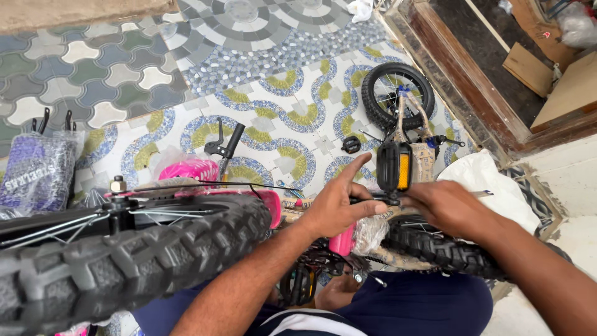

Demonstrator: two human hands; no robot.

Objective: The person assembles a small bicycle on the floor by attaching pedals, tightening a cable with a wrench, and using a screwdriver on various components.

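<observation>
While the small pink-framed child's bicycle lies upturned across the person's lap, both hands meet at its black plastic pedal with an orange reflector strip, which stands on end just above the crank, between the two knobby black tyres. The left hand has its fingers curled around the dark crank arm just below the pedal, index finger stretched up toward it; the right hand comes in from the other side with fingers bunched at the pedal's axle, though whether they pinch a tool or the spindle itself cannot be told. The pedal looks light, rigid and ribbed, so unlikely to slip; it would likely spin freely on its axle, so the crank seems the steadier hold. A loose small black spoked wheel lies well apart on the patterned tile floor.
</observation>
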